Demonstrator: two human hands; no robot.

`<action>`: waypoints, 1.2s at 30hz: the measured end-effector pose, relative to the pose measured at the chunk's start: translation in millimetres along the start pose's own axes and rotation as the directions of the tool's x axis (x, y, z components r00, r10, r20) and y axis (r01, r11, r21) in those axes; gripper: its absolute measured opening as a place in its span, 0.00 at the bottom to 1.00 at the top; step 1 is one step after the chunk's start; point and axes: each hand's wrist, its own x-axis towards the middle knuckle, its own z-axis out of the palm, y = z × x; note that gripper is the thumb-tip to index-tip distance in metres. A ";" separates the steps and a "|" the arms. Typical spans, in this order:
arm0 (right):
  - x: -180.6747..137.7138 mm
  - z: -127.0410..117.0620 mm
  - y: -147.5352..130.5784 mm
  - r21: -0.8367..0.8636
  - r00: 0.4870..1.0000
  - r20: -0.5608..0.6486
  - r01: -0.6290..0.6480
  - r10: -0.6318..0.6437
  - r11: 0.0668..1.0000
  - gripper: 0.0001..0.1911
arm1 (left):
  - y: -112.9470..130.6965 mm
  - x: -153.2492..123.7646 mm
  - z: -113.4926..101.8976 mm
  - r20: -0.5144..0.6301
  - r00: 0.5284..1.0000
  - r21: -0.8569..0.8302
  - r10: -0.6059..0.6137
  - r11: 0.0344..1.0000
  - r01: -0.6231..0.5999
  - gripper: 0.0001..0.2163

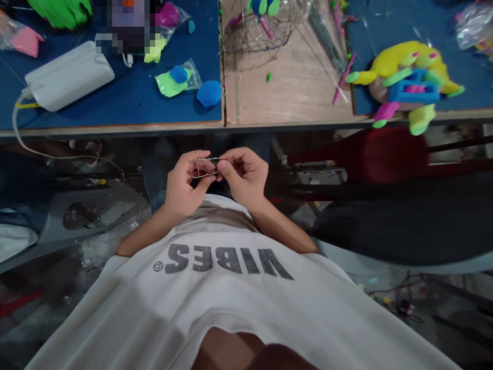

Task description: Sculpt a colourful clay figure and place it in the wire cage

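Note:
A small frame of thin, twisted silver wire (198,167) is held between my two hands, just above my lap and short of the table edge. My left hand (185,184) curls around its left side, with thumb and fingers closed on it. At the frame's right end, my right hand (245,177) pinches the wire between thumb and index finger. Part of the wire is hidden behind the fingers.
Across the table's front edge (154,127) lie a white power adapter (71,76) with a cable, a blue clay lump (209,93) and green clay (171,85). A wire basket shape (258,43) stands mid-table. A yellow clay figure (414,77) overhangs the edge at right, near a dark seat (404,221).

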 end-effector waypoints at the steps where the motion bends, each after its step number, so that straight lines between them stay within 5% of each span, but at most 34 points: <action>1: -0.2 0.1 0.1 -0.007 1.000 -0.002 -0.006 0.006 1.000 0.21 | -1.0 -0.6 -0.1 -0.005 1.000 0.023 0.018 1.000 -0.018 0.22; 11: -2.4 0.6 -0.8 0.047 1.000 0.019 0.007 -0.008 0.999 0.16 | -9.4 -4.6 -3.2 -0.002 0.988 0.173 0.155 0.973 -0.153 0.28; 19: -7.0 -2.3 -0.4 -0.023 0.987 0.060 0.150 -0.148 0.988 0.03 | 1.9 -4.6 -0.2 -0.023 0.976 0.228 0.216 0.952 -0.206 0.21; 28: 0.5 -8.8 -13.8 -0.355 0.903 0.191 0.429 -0.385 0.831 0.04 | 8.6 -7.1 0.9 0.003 0.995 0.208 0.097 0.973 -0.095 0.18; 36: 2.4 -13.6 -9.4 -0.372 0.867 0.321 0.485 -0.381 0.791 0.08 | 24.3 14.6 -17.1 0.068 0.996 0.217 -0.059 0.975 0.043 0.05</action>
